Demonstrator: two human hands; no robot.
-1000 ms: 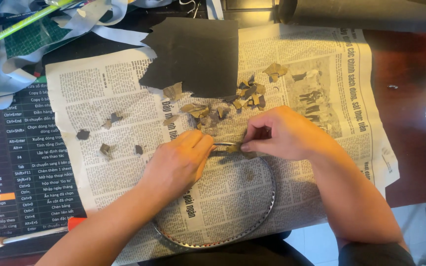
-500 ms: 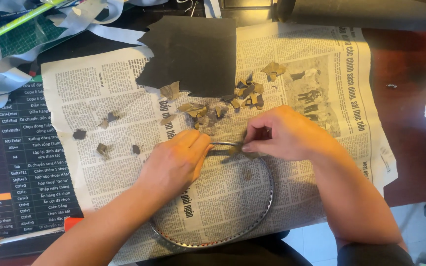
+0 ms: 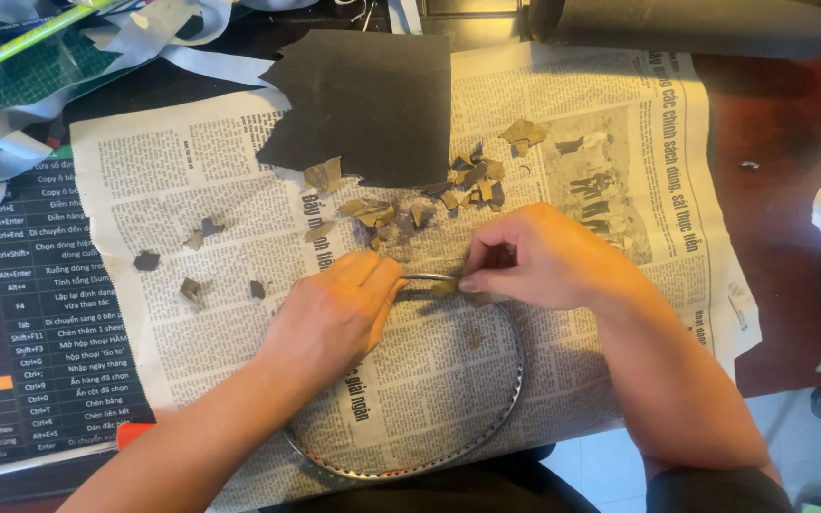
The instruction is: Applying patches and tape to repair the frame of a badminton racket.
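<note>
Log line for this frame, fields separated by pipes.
left hand: grips metal ring top | right hand: pinches ring top | under: newspaper | nearby: dark sheet, torn scraps

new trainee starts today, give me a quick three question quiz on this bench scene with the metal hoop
1. True or false: both hands touch the metal hoop at its far edge.
2. What lies under the hoop? A) newspaper B) green cloth C) bare tiles
3. What sits just beyond the hands?

Key:
1. True: left hand and right hand meet there.
2. A, the newspaper.
3. Small torn scraps and a dark sheet.
</note>
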